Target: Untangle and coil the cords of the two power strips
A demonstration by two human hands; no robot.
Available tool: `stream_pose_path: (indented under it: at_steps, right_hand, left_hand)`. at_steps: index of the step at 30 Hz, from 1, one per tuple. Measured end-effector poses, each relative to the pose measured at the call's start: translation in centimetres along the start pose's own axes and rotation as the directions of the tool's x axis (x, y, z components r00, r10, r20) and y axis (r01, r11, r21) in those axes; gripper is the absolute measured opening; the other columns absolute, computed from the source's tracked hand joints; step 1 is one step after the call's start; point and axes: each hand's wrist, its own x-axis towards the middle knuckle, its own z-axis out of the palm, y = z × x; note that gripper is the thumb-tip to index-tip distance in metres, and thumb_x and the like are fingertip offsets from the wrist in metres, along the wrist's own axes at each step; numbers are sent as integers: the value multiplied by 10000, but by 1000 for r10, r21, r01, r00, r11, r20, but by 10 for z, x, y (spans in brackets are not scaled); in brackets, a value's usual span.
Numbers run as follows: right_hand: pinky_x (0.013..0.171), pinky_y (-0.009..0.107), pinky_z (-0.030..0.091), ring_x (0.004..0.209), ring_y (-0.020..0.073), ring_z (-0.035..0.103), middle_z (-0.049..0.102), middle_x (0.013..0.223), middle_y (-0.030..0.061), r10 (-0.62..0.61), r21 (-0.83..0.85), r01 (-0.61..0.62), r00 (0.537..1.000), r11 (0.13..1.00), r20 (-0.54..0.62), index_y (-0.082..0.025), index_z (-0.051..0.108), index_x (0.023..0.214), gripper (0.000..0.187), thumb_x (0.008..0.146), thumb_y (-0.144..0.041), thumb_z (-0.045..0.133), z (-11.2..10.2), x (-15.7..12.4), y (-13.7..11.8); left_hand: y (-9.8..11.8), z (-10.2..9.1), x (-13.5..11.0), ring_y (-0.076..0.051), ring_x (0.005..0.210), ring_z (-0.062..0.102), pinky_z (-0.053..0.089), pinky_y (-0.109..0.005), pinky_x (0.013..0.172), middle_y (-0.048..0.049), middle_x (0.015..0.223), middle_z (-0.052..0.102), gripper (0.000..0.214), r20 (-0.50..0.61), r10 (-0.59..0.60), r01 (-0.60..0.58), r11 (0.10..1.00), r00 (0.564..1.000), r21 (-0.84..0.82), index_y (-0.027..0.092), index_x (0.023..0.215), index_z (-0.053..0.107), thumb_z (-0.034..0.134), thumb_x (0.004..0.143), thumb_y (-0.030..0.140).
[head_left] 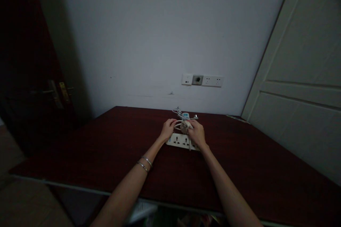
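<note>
A white power strip [179, 141] lies on the dark red tabletop, its socket holes facing up. Just above it, my left hand [168, 128] pinches a loop of white power cord [179, 123]. My right hand [196, 132] is closed around the coiled cord near a pale plug [184, 127], covering part of the strip's right end. One length of cord hangs down across the strip. Behind my hands is a second, smaller white device with a blue-green label [185, 115], beside a thin white cable [179, 112].
The dark red table [112, 142] meets a pale wall that carries a row of outlets [212, 81] and a grey socket [197, 79]. A pale panelled door or cabinet [301, 78] borders the right side. At far left stands a dark door with a handle [54, 92].
</note>
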Motion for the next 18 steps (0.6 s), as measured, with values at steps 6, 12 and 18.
stream_pose_path:
  at_steps: [6, 12, 18]
  right_hand:
    - [623, 246, 415, 658, 168, 540, 649, 716, 46, 115, 154, -100, 989, 983, -95, -120, 676, 794, 271, 690, -295, 497, 1, 4, 12]
    - [620, 254, 437, 661, 164, 566, 658, 728, 51, 170, 366, -137, 984, 920, -58, -112, 653, 765, 288, 641, -363, 585, -3, 9, 15]
    - [600, 286, 455, 655, 193, 599, 670, 717, 92, 305, 483, -223, 947, 847, -98, -98, 647, 734, 322, 585, -384, 640, 2, 17, 28]
  left_hand:
    - [6, 1, -2, -78, 471, 483, 386, -185, 501, 13, 644, 593, 282, 110, -42, 39, 999, 993, 26, 132, 918, 613, 353, 884, 234]
    - [3, 0, 0, -93, 514, 502, 353, -173, 504, 22, 522, 538, 265, 180, -56, 34, 992, 982, 121, 112, 790, 653, 402, 739, 42]
    - [10, -4, -2, -131, 636, 570, 418, -216, 633, -28, 676, 644, 383, 218, 17, -52, 986, 976, 159, 133, 993, 662, 386, 745, 36]
